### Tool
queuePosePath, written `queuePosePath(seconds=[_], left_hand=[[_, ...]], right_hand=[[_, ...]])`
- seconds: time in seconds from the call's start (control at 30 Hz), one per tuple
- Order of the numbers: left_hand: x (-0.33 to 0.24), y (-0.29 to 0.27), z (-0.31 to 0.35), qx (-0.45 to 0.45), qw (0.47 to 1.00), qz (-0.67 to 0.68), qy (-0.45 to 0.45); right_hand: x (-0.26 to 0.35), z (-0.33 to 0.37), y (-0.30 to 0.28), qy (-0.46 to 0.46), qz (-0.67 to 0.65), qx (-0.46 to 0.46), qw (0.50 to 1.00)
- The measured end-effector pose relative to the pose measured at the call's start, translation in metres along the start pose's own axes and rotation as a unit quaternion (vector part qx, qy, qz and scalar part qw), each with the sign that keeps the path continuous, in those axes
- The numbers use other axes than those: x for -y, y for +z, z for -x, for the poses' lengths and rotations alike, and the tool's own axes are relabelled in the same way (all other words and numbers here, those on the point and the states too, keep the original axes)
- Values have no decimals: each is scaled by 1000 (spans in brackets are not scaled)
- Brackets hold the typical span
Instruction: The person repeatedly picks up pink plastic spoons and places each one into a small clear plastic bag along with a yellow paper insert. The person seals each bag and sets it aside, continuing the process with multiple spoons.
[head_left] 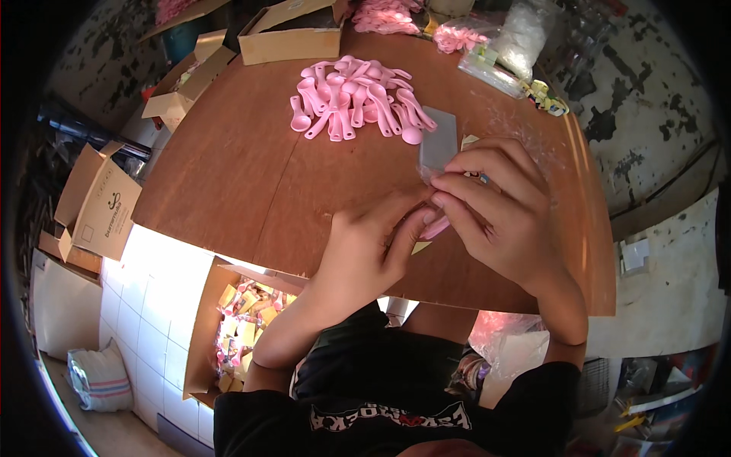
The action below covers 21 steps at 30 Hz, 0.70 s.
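Note:
My left hand (pixel 373 240) and my right hand (pixel 499 206) meet over the brown wooden table (pixel 244 175). Together they pinch a clear plastic packet (pixel 438 145) that stands up from my fingers. A pink plastic spoon (pixel 435 227) pokes out between the fingertips of both hands. A pile of several pink spoons (pixel 358 99) lies on the table just beyond my hands.
Open cardboard boxes (pixel 293 34) sit at the table's far edge and another box (pixel 99 198) stands on the left floor. A box of small yellow and pink packets (pixel 244 320) is under the table's near edge. Clear bags (pixel 499 46) lie at the far right.

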<state>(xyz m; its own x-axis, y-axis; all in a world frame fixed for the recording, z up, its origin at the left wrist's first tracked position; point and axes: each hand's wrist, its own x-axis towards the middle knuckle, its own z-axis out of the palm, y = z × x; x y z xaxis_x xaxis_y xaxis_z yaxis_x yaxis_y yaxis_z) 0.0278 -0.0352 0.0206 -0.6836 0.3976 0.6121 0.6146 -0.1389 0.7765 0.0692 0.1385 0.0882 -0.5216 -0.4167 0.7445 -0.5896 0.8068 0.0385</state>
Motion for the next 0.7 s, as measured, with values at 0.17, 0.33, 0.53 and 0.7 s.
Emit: queuePosePath(seconds=[0.17,0.33,0.53,0.7], left_hand=[[-4,-11,0,107,983,-137,54],[-6,-7,1,128,991,32,23],[5,-5,12,-80,967,239,-20],[-2,-13,7,-108,975,194,4]], right_hand=[[4,5,-9,-20,50,72,996],[4,8,-22,17,-36,58,998],[-19,9,-69,200,-433,-117,871],[-161,57,-100,42,-767,-48,638]])
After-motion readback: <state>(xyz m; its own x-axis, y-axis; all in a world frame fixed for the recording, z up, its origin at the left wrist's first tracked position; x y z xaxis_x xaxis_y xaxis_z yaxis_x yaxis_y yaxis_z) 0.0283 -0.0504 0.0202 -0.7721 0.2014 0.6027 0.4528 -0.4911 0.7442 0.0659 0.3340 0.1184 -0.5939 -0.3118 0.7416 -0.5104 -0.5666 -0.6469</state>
